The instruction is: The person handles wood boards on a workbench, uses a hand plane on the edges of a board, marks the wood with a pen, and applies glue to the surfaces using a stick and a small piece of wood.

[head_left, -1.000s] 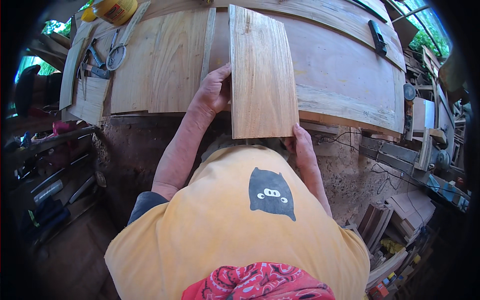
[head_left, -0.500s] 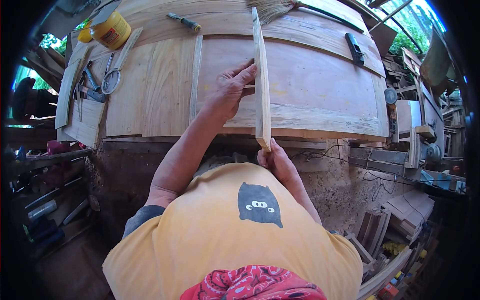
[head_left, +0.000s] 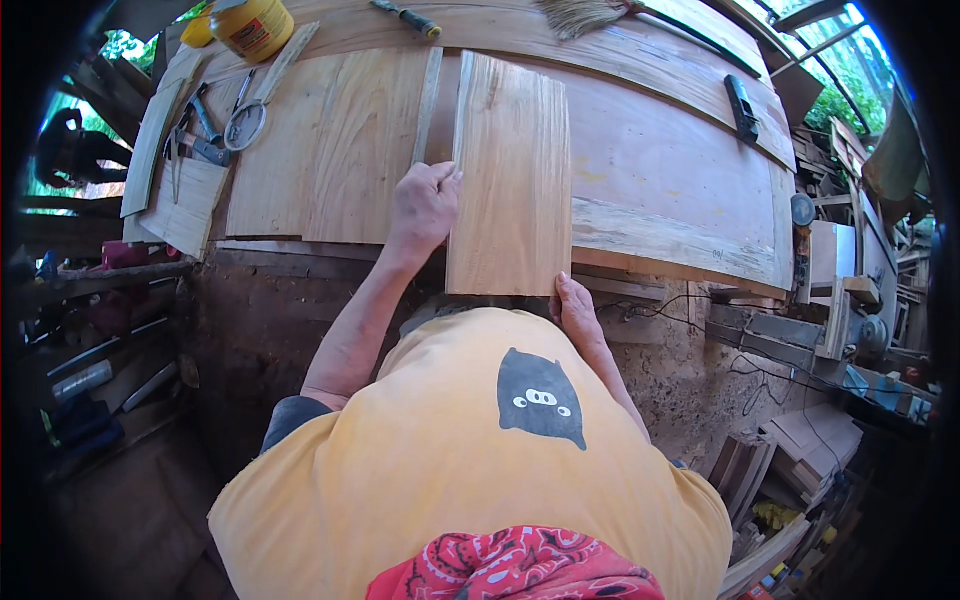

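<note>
A rectangular wooden board (head_left: 512, 180) lies broad face up in front of me, its near end reaching past the workbench's front edge. My left hand (head_left: 425, 210) is closed on the board's left edge, with the fingers partly hidden. At the near right corner, my right hand (head_left: 577, 308) grips the board, its thumb at the edge and its other fingers hidden underneath. Left of the board, wide wooden panels (head_left: 330, 150) lie on the bench. To the right is a large smooth panel (head_left: 680, 165).
At the far left stands a yellow tub (head_left: 250, 28), with a hammer (head_left: 207, 120) and a round clear lid (head_left: 245, 126) nearer. A chisel-like tool (head_left: 408, 18), a straw brush (head_left: 585, 14) and a black hand plane (head_left: 741, 108) lie along the back. Wood offcuts (head_left: 812, 450) are stacked at lower right.
The board has turned from standing on edge to showing its broad face. My left hand has shifted left and nearer with its edge; my right hand stays at the near end.
</note>
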Available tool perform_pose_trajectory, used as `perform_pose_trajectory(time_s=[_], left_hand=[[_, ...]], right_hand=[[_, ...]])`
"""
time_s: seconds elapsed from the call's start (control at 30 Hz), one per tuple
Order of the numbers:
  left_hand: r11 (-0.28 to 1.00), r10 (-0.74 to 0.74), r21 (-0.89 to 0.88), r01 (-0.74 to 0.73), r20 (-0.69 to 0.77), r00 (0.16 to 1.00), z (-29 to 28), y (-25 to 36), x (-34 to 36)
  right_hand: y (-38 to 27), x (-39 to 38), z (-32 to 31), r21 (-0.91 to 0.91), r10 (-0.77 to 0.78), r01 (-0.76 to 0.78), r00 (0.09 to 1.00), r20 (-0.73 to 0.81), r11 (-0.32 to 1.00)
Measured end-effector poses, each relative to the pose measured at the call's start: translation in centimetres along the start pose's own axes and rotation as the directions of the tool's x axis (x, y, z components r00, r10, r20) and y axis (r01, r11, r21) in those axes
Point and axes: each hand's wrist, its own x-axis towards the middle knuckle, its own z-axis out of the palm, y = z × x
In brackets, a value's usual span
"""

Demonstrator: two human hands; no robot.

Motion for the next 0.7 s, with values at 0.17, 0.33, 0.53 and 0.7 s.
perform_pose_trajectory(time_s=[0.17,0.33,0.53,0.7], left_hand=[[0.898,0.367,0.24,-0.368,0.049,0.929,2.5,0.8,-5.4],[0.803,0.416,0.294,-0.518,0.346,0.841,5.5,-1.3,-7.6],[0.848,0.271,0.369,-0.381,0.316,0.909,4.7,-2.9,-5.9],[0.87,0.251,0.328,-0.369,0.349,0.903,4.5,-2.6,-5.4]], right_hand=[[-0.1,2.6,0.8,-0.227,-0.146,0.132,0.988,-0.048,0.965],[-2.0,5.9,1.8,-0.557,-0.329,0.268,0.944,-0.01,0.786],[-10.7,3.5,1.8,-0.797,-0.304,0.23,0.951,0.061,0.558],[-10.5,8.1,-0.1,-0.749,-0.503,0.257,0.857,-0.116,0.611]])
